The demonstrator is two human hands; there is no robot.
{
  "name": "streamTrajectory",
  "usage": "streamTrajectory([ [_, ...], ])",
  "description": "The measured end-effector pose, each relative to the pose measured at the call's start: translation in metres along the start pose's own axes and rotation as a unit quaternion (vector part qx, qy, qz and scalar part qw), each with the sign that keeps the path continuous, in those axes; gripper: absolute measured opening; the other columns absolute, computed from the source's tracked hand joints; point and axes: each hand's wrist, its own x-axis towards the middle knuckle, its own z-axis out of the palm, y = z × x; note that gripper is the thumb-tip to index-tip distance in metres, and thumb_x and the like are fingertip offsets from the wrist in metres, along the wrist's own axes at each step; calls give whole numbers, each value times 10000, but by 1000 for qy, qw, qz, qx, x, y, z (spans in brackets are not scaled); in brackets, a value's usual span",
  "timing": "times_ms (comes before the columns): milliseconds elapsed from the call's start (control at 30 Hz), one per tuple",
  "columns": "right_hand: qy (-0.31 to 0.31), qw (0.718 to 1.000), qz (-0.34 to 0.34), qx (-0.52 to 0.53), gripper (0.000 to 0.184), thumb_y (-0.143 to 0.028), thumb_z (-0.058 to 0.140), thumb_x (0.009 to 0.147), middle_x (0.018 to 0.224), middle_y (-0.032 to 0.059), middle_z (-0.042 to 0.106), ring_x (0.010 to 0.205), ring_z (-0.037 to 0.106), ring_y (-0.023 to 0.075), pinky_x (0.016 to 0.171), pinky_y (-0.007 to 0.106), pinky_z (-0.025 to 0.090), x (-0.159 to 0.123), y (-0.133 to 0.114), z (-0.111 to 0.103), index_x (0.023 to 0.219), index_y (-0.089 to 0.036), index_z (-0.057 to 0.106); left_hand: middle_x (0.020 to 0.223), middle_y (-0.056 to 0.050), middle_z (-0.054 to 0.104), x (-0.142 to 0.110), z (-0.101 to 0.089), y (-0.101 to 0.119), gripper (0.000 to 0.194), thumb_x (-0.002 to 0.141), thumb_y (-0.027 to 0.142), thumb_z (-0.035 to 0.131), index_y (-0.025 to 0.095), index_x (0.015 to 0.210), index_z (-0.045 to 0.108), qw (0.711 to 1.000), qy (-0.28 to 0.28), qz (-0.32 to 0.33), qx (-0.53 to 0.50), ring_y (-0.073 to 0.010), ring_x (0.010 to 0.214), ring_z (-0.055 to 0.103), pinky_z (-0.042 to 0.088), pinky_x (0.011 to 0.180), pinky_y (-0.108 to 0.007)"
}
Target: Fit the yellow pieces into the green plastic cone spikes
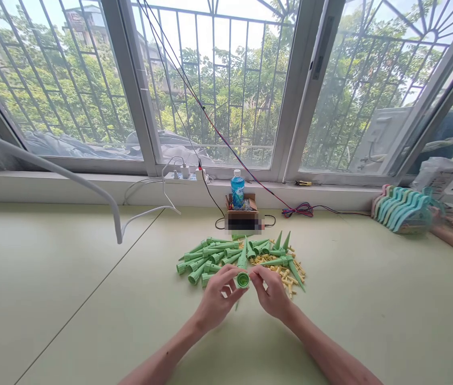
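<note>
My left hand [220, 294] is closed around a green plastic watering spike [243, 279], its round open end facing me. My right hand [270, 291] is at the right side of that open end, thumb and forefinger pinched together; whatever small thing they hold is hidden. Just beyond my hands lies a pile of similar green spikes [198, 264], most on their sides. To the right of it, small yellow branched plastic pieces [286, 275] are heaped, with several green spikes lying on top or standing among them.
Behind the pile stands a small cardboard box [252, 203] with a blue-liquid bottle [237, 190]. Coiled cables [298, 209] lie to its right. A white bent tube [90, 184] hangs at left. At far right another person's hands [438, 219] are by pastel hangers [400, 208].
</note>
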Motion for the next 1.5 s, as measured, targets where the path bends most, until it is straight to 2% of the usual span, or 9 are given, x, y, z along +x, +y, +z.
streamTrajectory([
  [100,20,1000,0,-13,262,-257,397,1002,645,-3,555,556,500,130,545,220,381,-1,2,1,795,-196,546,1022,-58,583,0,1,-3,280,850,407,652,226,1063,665,1000,-2,-14,-7,-114,651,537,485,521,-204],
  [233,68,997,9,-30,251,-258,410,1002,638,-9,537,542,474,125,537,218,377,-1,5,2,798,-196,543,937,-42,595,2,2,-8,334,864,493,603,199,1022,597,995,3,-78,-60,-101,563,548,439,428,-195],
  [367,87,996,7,-19,243,-258,410,1005,662,0,555,557,483,124,545,221,395,-1,5,1,817,-192,549,772,-33,587,5,0,-10,519,882,634,469,141,817,616,971,-67,-164,-162,-103,490,539,402,388,-204],
  [567,44,999,-11,-20,269,-271,397,1013,693,18,582,593,521,136,555,242,407,-2,3,0,820,-193,568,769,-102,649,4,-4,-7,768,865,750,321,84,805,698,896,-185,-271,-300,-134,544,557,413,425,-222],
  [733,-4,1000,-26,-1,264,-260,394,1014,699,17,572,591,504,133,563,246,398,-3,4,1,832,-196,574,784,-99,639,4,-4,-8,747,855,750,362,82,835,696,870,-197,-293,-344,-137,565,553,403,419,-220],
  [1033,-20,1000,-9,7,247,-292,411,1012,708,20,594,581,515,133,566,248,403,-3,5,1,867,-196,586,804,-78,634,5,-6,-6,582,880,661,443,122,965,646,881,-188,-275,-337,-122,539,552,432,439,-212],
  [1167,-26,999,-6,27,241,-305,412,1014,694,15,598,563,530,130,554,245,416,-1,3,1,885,-196,584,815,-79,640,5,-6,-5,525,896,621,463,125,942,628,889,-180,-259,-332,-110,539,562,435,458,-203],
  [1333,-11,1000,-16,18,248,-317,422,1012,660,4,578,544,508,124,531,236,406,-1,3,1,854,-196,571,829,-75,642,5,-6,-3,460,866,594,547,139,912,599,913,-163,-227,-298,-107,527,571,435,439,-200],
  [1500,-14,1000,-11,-1,248,-289,421,1005,650,-1,552,536,468,123,524,231,376,-1,4,1,811,-199,546,850,-59,631,4,-6,-1,399,864,542,582,148,922,611,949,-150,-189,-202,-103,529,579,439,431,-192],
])
